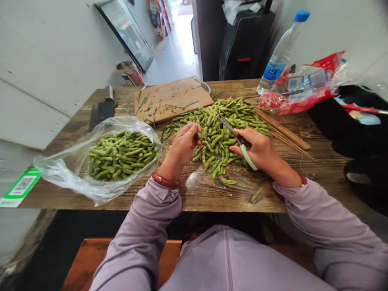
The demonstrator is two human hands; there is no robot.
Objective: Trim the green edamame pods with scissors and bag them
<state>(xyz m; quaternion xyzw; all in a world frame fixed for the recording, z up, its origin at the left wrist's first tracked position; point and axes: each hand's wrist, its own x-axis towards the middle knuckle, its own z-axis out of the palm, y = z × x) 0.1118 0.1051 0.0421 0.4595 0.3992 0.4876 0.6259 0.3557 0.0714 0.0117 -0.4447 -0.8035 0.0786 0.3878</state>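
Green soybean pods [216, 141] lie in a loose heap on the wooden table. At the heap's left edge my left hand [185, 141] is closed, with a green pod [199, 136] showing between thumb and fingers. My right hand [256, 146] grips a pair of scissors [230, 128] by a pale green handle. Their dark blades point up and left over the heap. To the left, a clear plastic bag [68, 163] lies spread wide around a second pile of pods [121, 155]. One pod [228, 181] sits apart near the front of the heap.
Behind the heap lies a cutting board [172, 97] with green scraps; a cleaver [103, 109] is at its left. Wooden sticks [281, 129] lie right of the heap. A water bottle [280, 56], red-and-clear packaging [312, 85] and a black bag [330, 117] occupy the right side.
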